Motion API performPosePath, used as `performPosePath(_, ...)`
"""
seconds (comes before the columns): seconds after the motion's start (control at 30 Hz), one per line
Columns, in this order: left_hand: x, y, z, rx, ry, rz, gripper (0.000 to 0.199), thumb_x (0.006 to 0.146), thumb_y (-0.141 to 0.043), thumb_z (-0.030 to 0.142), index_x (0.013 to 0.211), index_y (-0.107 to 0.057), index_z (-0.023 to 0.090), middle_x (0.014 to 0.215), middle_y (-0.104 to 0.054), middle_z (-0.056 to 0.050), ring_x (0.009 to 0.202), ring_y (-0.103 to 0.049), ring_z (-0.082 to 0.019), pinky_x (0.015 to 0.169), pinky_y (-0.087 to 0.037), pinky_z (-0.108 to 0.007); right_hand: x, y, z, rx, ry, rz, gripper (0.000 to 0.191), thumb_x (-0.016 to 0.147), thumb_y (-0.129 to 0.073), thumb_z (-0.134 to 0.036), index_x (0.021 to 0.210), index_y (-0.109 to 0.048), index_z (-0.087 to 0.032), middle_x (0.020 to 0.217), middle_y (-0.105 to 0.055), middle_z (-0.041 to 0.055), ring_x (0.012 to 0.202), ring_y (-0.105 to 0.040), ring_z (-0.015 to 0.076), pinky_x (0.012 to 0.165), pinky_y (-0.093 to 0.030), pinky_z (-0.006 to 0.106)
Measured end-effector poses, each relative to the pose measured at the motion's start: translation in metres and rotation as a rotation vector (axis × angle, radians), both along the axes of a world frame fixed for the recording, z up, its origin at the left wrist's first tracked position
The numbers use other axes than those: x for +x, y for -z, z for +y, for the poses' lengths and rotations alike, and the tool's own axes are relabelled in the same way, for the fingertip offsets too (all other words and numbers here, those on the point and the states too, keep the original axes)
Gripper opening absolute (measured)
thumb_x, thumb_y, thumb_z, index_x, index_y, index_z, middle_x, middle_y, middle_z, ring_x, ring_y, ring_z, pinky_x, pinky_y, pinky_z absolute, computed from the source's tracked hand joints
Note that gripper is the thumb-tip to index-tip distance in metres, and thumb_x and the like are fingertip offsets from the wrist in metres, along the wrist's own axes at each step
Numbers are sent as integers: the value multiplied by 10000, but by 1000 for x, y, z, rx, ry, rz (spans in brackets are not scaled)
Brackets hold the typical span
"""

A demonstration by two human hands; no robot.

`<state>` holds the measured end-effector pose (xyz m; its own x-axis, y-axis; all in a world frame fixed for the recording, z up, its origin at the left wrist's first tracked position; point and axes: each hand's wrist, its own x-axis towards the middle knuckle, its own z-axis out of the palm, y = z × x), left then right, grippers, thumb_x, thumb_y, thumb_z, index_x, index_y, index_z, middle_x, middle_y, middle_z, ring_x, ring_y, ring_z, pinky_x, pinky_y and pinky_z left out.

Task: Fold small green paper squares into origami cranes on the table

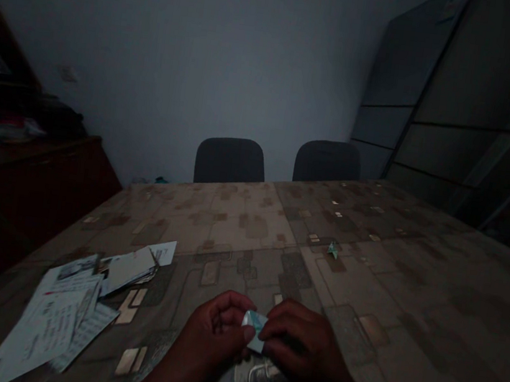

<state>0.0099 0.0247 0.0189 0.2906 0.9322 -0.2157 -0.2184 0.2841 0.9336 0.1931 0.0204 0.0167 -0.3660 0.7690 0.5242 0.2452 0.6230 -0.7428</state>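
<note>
Pale paper, with a blue-green part on its upper side, was held between the two hands at the near side of the table (pixel 251 222). This small paper piece (pixel 257 342) was in front of the person, near the lower middle of the view, and it looked folded. The left hand (pixel 213 329) grasped it from the left side, with the thumb lying on its face and the fingers bent behind. The right hand (pixel 310 345) grasped it at the right edge, with its fingers bent close to the paper; the exact place of its thumb I could not tell.

Farther on the table, to the right and well apart from the hands, stood a small greenish folded figure (pixel 332 250). On the left side lay a loose pile of papers (pixel 50 320), some of them printed, and a thicker stack of cards (pixel 129 271) rested near its upper end. The table had a brownish pattern of rectangles. Behind its far edge were two dark chairs (pixel 229 161), side by side, before a plain wall (pixel 230 56). A reddish-brown cabinet (pixel 46 170) stood at the left, and the whole room was dim.
</note>
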Motion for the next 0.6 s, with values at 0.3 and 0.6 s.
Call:
performPosePath(0.3, -17, 6, -10, 671, 207, 787, 68, 806, -646, 161, 849, -680, 202, 846, -619, -30, 792, -582, -197, 678, -414, -287, 10, 23, -2, -29, 49, -354, 40, 806, -687, -164, 783, -704, -193, 789, -590, 17, 796, -533, 183, 700, -378, 299)
performPosePath(0.6, -11, 13, -11, 1085, 249, 1114, 34, 849, -631, 180, 824, -653, 173, 817, -631, -60, 766, -578, -226, 650, -439, -320, 10, 22, 0, -10, -7, -470, 60, 821, -660, -139, 827, -690, -190, 808, -657, 21, 813, -535, 187, 753, -349, 319)
